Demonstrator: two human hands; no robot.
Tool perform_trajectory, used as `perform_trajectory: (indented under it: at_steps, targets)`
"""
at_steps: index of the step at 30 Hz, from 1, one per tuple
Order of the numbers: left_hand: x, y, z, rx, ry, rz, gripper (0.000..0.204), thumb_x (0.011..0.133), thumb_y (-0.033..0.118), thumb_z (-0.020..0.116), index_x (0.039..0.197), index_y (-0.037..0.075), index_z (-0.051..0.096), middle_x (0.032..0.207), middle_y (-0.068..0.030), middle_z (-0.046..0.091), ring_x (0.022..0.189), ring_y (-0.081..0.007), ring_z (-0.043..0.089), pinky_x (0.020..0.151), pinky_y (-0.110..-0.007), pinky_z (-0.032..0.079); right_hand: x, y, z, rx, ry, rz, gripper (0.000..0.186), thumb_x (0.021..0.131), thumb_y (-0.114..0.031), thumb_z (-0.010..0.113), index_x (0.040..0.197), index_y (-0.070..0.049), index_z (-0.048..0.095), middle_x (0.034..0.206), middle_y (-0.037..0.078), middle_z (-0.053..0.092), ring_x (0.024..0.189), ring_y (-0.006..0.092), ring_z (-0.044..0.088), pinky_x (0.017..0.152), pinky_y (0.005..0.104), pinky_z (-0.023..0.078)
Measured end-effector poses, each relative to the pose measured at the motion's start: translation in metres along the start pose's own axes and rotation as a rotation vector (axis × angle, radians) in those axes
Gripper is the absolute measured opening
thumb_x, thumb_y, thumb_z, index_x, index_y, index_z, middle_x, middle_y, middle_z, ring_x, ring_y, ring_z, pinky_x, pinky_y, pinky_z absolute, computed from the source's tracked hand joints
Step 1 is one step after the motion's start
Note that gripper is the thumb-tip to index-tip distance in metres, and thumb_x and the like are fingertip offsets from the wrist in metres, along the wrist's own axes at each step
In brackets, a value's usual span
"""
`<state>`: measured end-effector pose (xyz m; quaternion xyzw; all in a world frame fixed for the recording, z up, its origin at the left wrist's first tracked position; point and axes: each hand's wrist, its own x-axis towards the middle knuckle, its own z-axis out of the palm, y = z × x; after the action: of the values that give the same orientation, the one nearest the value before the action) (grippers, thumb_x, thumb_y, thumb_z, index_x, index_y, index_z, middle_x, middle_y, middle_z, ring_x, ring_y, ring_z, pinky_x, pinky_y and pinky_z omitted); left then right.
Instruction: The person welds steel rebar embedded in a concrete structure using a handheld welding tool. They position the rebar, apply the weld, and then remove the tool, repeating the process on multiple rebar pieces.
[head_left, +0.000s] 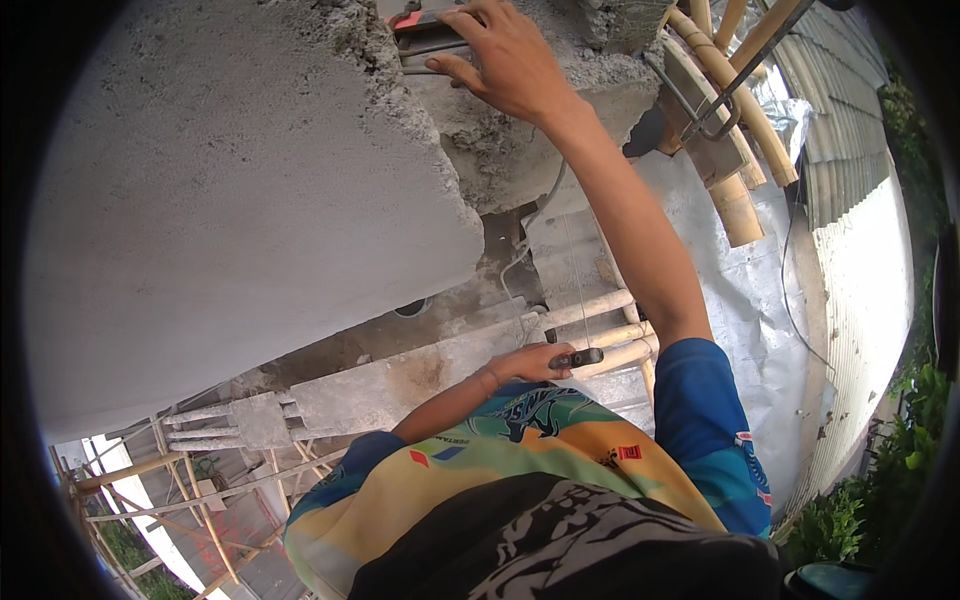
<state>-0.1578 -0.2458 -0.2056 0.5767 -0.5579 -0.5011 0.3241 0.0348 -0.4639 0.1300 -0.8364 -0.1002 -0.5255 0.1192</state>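
The dark tool (582,358) is sitting in the left hand (535,362), whose fingers are grasping it close to the person's waist; its stubby, rounded body is looking like metal, so I'm judging it dense for its size, stiff, hard to break, and perhaps slick where it's smooth, best held around its middle. A thin line (577,260) is hanging just above that hand, though I cannot tell whether it's tied to the tool. Higher up, the right hand (508,62) is spreading its fingers loosely, thumb apart, beside slim metal rods (430,48); I cannot tell whether skin is touching them, but they're seeming rigid and are offering their lengths to a pinch. Left of that hand, a broad grey slab (230,200) is showing a gritty face and crumbled edge; below it, rough concrete (515,140) is jutting out. A grey cable (547,203) is curving between the hands, smooth round bamboo poles (605,308) are lying just beyond the left, and crinkled silvery sheeting (745,290) is spreading out to its right.
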Motion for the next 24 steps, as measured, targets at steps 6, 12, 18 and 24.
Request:
perform_trajectory:
  at_steps: [6, 12, 18, 24]
  targets:
    - [-0.003, 0.036, -0.021, -0.055, 0.136, 0.088, 0.057, 0.094, 0.045, 0.064, 0.135, 0.007, 0.049, 0.114, -0.0239, 0.066, 0.109, -0.0418, 0.063, 0.094, -0.047, 0.048, -0.143, -0.065, -0.172, 0.485, -0.276, 0.818, 0.028, 0.094, -0.026, 0.071, 0.102, 0.002, 0.07, 0.087, 0.01, 0.07, 0.08, 0.0149, 0.067, 0.072, 0.0295, 0.052]
    - [-0.001, 0.089, -0.049, -0.085, 0.161, 0.145, 0.061, 0.091, 0.034, 0.068, 0.137, 0.0, 0.05, 0.118, -0.0239, 0.064, 0.108, -0.0369, 0.063, 0.094, -0.043, 0.048, -0.282, -0.121, -0.266, 0.184, 0.217, 1.273, 0.043, 0.096, -0.041, 0.062, 0.108, 0.001, 0.062, 0.084, 0.007, 0.062, 0.078, 0.0148, 0.058, 0.074, 0.0303, 0.048]
    - [0.018, 0.137, -0.053, -0.03, 0.157, 0.316, 0.059, 0.086, 0.033, 0.073, 0.133, 0.003, 0.053, 0.11, -0.02, 0.066, 0.098, -0.0348, 0.067, 0.083, -0.041, 0.052, -0.3, -0.19, -0.224, 0.451, -0.069, 1.388, 0.12, 0.07, -0.069, 0.077, 0.154, -0.002, 0.023, 0.144, 0.021, 0.047, 0.134, 0.0317, 0.047, 0.111, 0.046, 0.038]
    - [0.024, 0.174, -0.038, -0.033, 0.255, 0.355, 0.052, 0.085, 0.029, 0.075, 0.123, 0.006, 0.047, 0.112, -0.017, 0.067, 0.097, -0.0339, 0.069, 0.08, -0.041, 0.053, -0.28, -0.202, -0.199, 0.302, 0.069, 1.425, 0.092, 0.073, -0.037, 0.088, 0.139, 0.004, 0.041, 0.133, 0.019, 0.055, 0.112, 0.0248, 0.058, 0.104, 0.0387, 0.043]
